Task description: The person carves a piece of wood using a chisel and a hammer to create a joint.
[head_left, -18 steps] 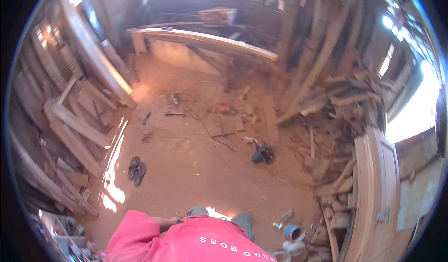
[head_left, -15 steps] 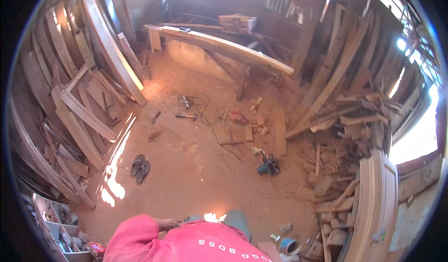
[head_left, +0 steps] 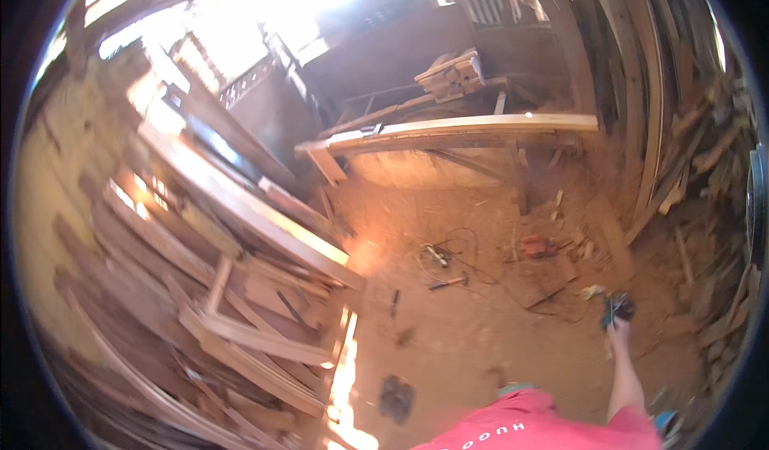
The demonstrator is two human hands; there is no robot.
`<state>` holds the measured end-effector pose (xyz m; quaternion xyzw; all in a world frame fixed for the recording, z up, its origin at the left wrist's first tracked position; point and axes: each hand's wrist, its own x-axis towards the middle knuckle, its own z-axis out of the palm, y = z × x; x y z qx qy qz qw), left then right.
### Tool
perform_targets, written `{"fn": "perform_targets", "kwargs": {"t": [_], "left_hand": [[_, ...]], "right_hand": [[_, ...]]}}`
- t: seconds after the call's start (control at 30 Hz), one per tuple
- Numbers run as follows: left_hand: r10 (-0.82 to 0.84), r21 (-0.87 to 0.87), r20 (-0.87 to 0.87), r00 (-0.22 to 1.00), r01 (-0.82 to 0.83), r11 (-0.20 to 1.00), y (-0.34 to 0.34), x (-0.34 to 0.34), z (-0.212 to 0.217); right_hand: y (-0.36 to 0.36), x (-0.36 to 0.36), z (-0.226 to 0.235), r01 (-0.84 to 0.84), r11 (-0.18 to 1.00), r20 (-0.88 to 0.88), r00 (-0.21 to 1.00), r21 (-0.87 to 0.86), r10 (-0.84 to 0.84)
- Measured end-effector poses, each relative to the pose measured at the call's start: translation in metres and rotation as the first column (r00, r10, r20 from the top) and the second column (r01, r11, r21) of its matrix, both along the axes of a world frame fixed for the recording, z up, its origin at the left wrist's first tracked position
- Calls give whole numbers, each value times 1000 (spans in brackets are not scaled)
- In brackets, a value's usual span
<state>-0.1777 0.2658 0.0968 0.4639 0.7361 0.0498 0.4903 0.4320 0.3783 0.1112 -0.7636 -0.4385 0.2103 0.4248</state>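
Observation:
My right arm stretches forward at the right. My right hand (head_left: pixel 617 331) is closed at the near side of a teal and black power tool (head_left: pixel 618 309) on the dirt floor; blur hides the finger detail. My left hand does not show; the red sweatshirt (head_left: pixel 521 422) fills the lower edge. Left of the tool lie a hammer (head_left: pixel 448 283), a small corded tool (head_left: pixel 436 255) with a loose dark cable, and a red object (head_left: pixel 537 247) among wood offcuts.
A long bench with a pale plank (head_left: pixel 481 124) spans the back. Boards (head_left: pixel 240 198) lean along the left wall, and scrap wood (head_left: pixel 713 162) is heaped at the right. Dark sandals (head_left: pixel 396 399) lie on the floor near a strip of sunlight.
My view has swung to the left, so the room's contents appear farther right. My right arm has extended to the teal and black power tool; my left hand has dropped out of sight.

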Motion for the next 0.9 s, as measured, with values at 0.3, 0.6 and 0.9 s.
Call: {"fn": "perform_targets", "kwargs": {"t": [0.3,0.6,0.9], "left_hand": [[134,142,-195,972,-107,984,184,-156,37],[-153,186,-528,836,289,939,382,-318,35],[-391,477,-415,821,563,675,675,-451,126]], "right_hand": [[302,-466,-15,-796,183,-97,289,-578,952],[466,-717,37,-901,-91,-549,176,-425,817],[672,-837,78,-970,6,-619,161,-244,768]]}}
